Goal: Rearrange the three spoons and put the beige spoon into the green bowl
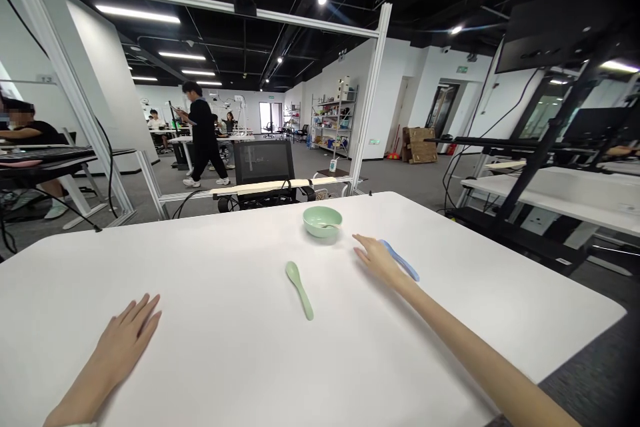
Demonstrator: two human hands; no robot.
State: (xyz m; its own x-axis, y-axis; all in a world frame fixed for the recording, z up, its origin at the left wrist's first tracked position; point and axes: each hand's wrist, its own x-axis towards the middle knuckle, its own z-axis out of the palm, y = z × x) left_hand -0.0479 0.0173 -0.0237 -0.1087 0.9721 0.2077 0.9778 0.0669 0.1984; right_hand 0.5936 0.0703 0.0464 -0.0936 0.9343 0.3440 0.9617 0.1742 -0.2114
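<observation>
My left hand [126, 335] lies flat on the white table [240, 360] at the near left, fingers stretched out, holding nothing. My right hand [376, 259] reaches forward over the table's middle right, fingers extended, resting against a blue spoon [403, 262] that lies just to its right. A pale green spoon [299, 289] lies on the table between my hands, bowl end pointing away. A pale green bowl [323, 221] stands beyond it near the far edge, a little left of my right fingertips.
A black office chair [263, 167] stands behind the table's far edge. A white frame post [369, 100] rises at the far right corner. Another white desk [560, 197] and a black stand are to the right. People work and walk at the far left.
</observation>
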